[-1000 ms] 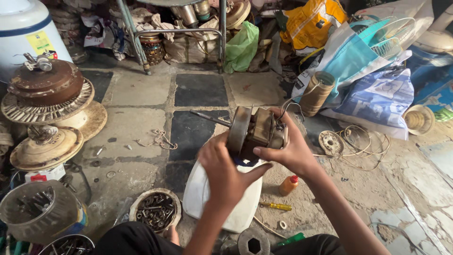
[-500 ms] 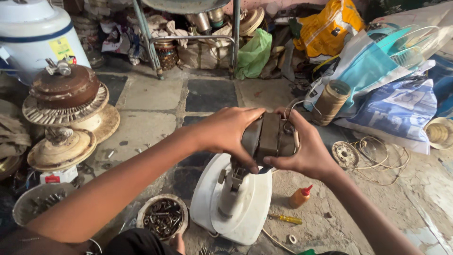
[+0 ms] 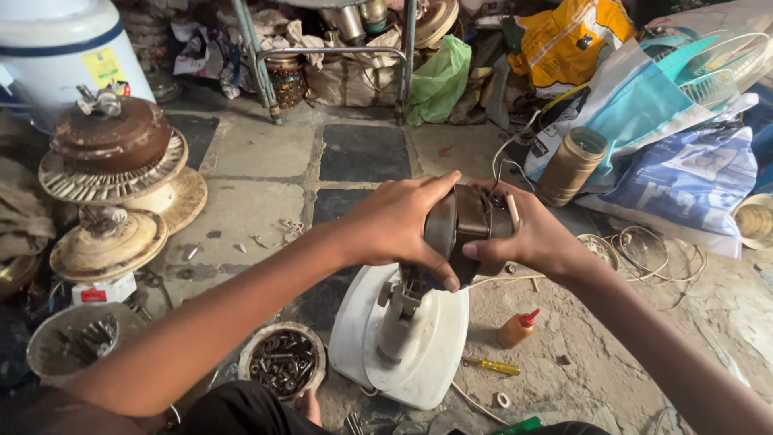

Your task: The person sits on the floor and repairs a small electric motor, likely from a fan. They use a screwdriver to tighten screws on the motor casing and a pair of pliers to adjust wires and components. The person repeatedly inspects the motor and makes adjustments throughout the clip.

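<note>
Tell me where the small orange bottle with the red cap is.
In the head view, the small orange bottle stands on the floor right of the white fan base, just above the yellow-handled screwdriver and below the right hand.

Bare left hand (image 3: 398, 225), bare right hand (image 3: 535, 238), sleeveless forearms, dark trousers (image 3: 241, 411)

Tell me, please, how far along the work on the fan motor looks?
Done: the motor stands on the neck of the white fan base, with no blade or guard fitted. In hand: the left hand and right hand clasp it from both sides. Left: loose wires trail from it; a yellow screwdriver lies unused.
</note>
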